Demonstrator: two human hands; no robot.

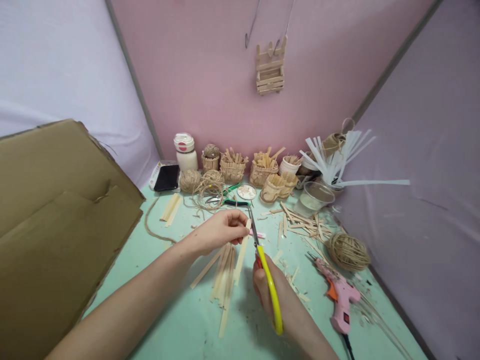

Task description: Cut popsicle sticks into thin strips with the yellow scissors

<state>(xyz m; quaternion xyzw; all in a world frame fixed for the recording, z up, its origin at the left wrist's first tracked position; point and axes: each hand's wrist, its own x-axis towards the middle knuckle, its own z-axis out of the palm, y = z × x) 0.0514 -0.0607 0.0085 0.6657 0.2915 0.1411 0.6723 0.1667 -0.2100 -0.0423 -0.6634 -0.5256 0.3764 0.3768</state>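
Observation:
My left hand [219, 231] pinches the top of a thin wooden stick [242, 254] that slants down over the green table [180, 320]. My right hand [275, 295] grips yellow-handled scissors [267, 272], and their blades reach up to the stick just beside my left fingertips. Under both hands lies a loose pile of cut wooden sticks [224, 277]. A small pink item [258, 234] rests just behind the blades.
A big cardboard sheet [56, 220] leans at the left. A pink glue gun [339, 300] and a twine ball [348, 251] lie at the right. Along the back stand small baskets of sticks [232, 167], a white jar [186, 152], twine rolls [202, 182], a plastic cup [315, 196] and white strips [337, 160].

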